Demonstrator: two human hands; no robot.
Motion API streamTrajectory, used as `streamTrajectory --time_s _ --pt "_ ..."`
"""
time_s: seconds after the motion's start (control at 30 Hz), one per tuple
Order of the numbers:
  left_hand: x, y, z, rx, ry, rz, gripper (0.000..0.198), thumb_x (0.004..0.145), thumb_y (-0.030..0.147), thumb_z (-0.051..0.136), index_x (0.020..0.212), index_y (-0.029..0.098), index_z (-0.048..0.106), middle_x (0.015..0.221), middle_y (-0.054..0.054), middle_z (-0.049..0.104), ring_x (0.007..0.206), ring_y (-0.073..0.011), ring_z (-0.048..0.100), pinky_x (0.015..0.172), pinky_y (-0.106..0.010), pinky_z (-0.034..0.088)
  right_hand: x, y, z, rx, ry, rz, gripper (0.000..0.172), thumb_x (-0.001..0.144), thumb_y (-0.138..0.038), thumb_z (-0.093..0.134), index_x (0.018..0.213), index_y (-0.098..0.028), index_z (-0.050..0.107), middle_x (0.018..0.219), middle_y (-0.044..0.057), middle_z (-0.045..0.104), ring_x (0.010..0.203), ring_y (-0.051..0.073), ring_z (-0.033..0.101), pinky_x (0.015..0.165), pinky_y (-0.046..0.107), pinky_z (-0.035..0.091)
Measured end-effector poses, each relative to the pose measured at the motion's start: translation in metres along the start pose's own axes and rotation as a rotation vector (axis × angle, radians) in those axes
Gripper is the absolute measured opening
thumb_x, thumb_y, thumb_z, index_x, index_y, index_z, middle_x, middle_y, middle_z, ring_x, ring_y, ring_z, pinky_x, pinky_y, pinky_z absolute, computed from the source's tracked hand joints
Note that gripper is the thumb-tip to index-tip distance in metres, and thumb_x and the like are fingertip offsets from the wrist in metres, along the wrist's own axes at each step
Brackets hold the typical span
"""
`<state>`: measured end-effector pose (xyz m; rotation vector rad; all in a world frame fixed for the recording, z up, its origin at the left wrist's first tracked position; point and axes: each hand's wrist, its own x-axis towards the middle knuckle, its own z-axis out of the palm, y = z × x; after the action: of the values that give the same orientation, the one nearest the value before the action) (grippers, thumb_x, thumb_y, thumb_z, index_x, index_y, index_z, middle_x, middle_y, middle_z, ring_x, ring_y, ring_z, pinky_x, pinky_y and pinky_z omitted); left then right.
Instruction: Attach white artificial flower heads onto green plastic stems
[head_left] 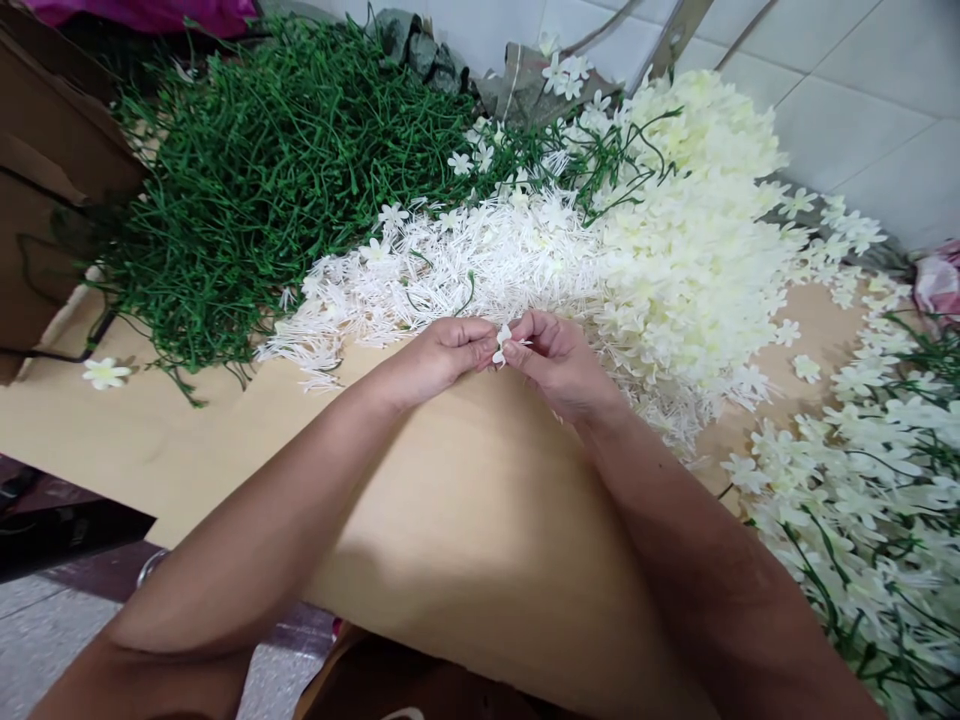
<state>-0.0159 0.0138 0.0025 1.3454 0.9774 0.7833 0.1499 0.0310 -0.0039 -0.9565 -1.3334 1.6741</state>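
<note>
A small white flower (501,346) is pinched between my two hands at the middle of the view. My left hand (459,350) closes thumb and fingers on its left side. My right hand (551,358) grips it from the right, with a thin white piece showing by the fingertips. Just beyond the hands lies a heap of thin white stems (450,265). Pale yellow-white blossoms (697,240) are piled to the right of it, and green plastic stems (285,170) make a large mound at the back left.
Brown board (480,480) covers the table under my forearms. A cardboard box (52,200) stands at the left, near a loose flower (106,373). Flowers joined with green stems (870,510) lie at the right; a tiled wall (870,110) rises behind.
</note>
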Motion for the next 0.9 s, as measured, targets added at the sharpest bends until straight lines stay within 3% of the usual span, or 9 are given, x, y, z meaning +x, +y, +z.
streamTrajectory --time_s 0.33,0.63,0.9 --pt "0.002 -0.001 0.004 -0.017 0.008 0.037 0.048 0.074 0.056 0.065 0.055 0.017 0.043 0.054 0.005 0.035 0.048 -0.0064 0.028 0.048 -0.025 0.019 0.001 0.004 -0.004 -0.070 -0.024 0.002 0.044 0.052 -0.044 0.088 0.063 -0.019 0.053 0.059 -0.005 0.057 0.058 0.007 0.050 0.057 0.022 0.040" --pt "0.006 0.006 0.002 -0.231 0.043 -0.032 0.046 0.066 0.056 0.072 0.059 0.016 0.050 0.047 0.006 0.038 0.042 -0.0040 0.023 0.045 -0.024 0.012 -0.002 -0.001 -0.007 0.159 -0.068 0.068 0.034 0.060 -0.037 0.085 0.080 -0.020 0.064 0.067 -0.004 0.067 0.065 0.011 0.064 0.071 0.027 0.051" --pt "0.006 0.008 0.002 -0.187 -0.017 0.022 0.042 0.069 0.053 0.069 0.064 0.013 0.057 0.046 0.007 0.035 0.042 -0.0037 0.024 0.044 -0.023 0.013 0.001 -0.001 -0.006 0.200 -0.053 0.097 0.033 0.053 -0.034 0.089 0.062 -0.018 0.061 0.062 -0.004 0.066 0.060 0.009 0.063 0.067 0.026 0.052"
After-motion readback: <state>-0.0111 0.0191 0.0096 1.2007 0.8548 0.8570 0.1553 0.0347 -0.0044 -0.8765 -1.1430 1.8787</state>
